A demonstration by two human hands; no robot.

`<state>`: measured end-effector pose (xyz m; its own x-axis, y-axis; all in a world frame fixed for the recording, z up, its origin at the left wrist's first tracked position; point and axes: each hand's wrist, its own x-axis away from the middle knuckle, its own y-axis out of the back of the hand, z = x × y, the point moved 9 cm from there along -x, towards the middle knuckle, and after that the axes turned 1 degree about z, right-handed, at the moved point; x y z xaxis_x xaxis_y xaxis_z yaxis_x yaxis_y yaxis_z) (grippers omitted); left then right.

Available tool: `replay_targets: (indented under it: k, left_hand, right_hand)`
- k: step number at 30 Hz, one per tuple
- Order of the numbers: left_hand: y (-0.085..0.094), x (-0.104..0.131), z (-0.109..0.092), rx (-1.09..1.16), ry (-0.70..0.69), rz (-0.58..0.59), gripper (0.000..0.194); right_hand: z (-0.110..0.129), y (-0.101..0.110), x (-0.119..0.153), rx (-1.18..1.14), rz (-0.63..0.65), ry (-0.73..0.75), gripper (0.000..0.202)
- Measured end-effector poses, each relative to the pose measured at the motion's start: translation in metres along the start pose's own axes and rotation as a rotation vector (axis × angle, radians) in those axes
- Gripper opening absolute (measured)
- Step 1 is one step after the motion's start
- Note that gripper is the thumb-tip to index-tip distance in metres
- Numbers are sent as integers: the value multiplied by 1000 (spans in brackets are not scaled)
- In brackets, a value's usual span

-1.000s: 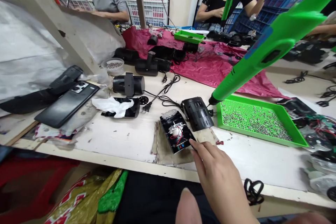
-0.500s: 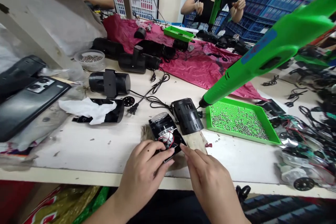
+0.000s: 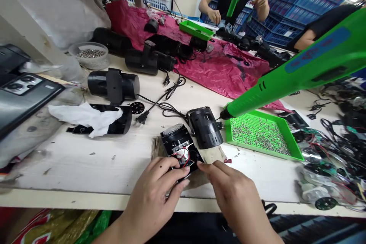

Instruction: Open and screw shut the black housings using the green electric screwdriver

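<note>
An opened black cylindrical housing [image 3: 176, 139] lies tilted on the bench in front of me, with a white part and red wires [image 3: 183, 155] inside. My left hand [image 3: 160, 187] grips its near left side, fingers over the inner parts and thumb low at the near edge. At its right edge, my right hand [image 3: 233, 187] has curled fingers, the index fingertip against the rim; its thumb is mostly hidden. Just behind stands a slotted black cover [image 3: 205, 127], apart from both hands. A green electric screwdriver [image 3: 286, 72] hangs to the right, its tip near that cover.
A green tray [image 3: 264, 133] of small screws lies right, beside piled wired parts [image 3: 323, 175]. Left are a white cloth [image 3: 88, 118] on a black shell, a black cylindrical unit [image 3: 114, 85], a screw tub [image 3: 90, 55] and a phone [image 3: 27, 95]. Co-workers sit beyond the pink sheet [image 3: 206, 74].
The view has shifted slightly. My right fingers are more curled at the housing's edge, while my left hand keeps its hold. One co-worker's hand has lowered toward the far table.
</note>
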<state>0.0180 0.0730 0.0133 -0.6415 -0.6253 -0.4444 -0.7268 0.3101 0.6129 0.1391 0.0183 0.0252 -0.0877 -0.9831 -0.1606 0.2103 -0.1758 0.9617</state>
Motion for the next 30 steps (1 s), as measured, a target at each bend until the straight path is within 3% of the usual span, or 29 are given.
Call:
replay_targets:
  k: [3,6,9,13,17,22,26,30]
  left_hand:
    - [1,-2,-2,0,-17,-2,19]
    - [2,0,-3,-23,-22,-10,21]
    - [5,6,-2,-21,-15,-34,23]
    - [12,13,-2,53,-19,-92,24]
    - [21,15,-3,122,-39,-136,25]
    - [29,17,-11,213,-127,-151,28]
    - [28,18,-13,246,-151,-134,28]
    - [27,16,-13,242,-138,-121,25]
  right_hand:
    - [19,3,-1,221,-4,93,41]
    - [25,7,-2,191,37,108,34]
    - [12,19,-5,77,3,51,30]
    - [-23,30,-12,196,-147,-119,38]
    - [-41,11,-25,278,-164,-139,52]
    - [-46,-11,-37,287,-164,-128,65]
    - [-50,-16,-43,257,-130,-132,78]
    - [-56,-15,-47,224,-69,-192,75]
